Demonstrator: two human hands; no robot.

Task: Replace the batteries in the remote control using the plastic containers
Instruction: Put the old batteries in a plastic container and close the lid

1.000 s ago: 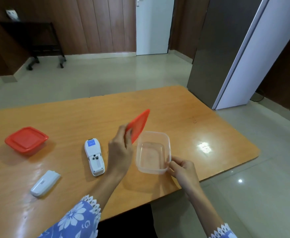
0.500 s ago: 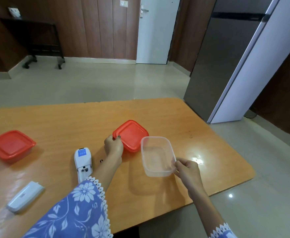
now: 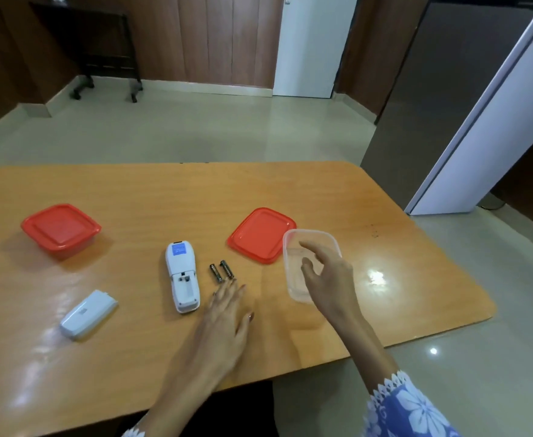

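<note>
While two batteries (image 3: 221, 270) lie just beyond spread left hand (image 3: 224, 316), relaxed right hand (image 3: 328, 275) hovers over clear container (image 3: 309, 232)

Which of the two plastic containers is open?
The clear container by the right hand; its red lid lies beside it. The far-left container is lidded.

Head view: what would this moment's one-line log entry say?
left grip open by batteries; right grip open at clear container; red lid off; remote compartment open
</note>
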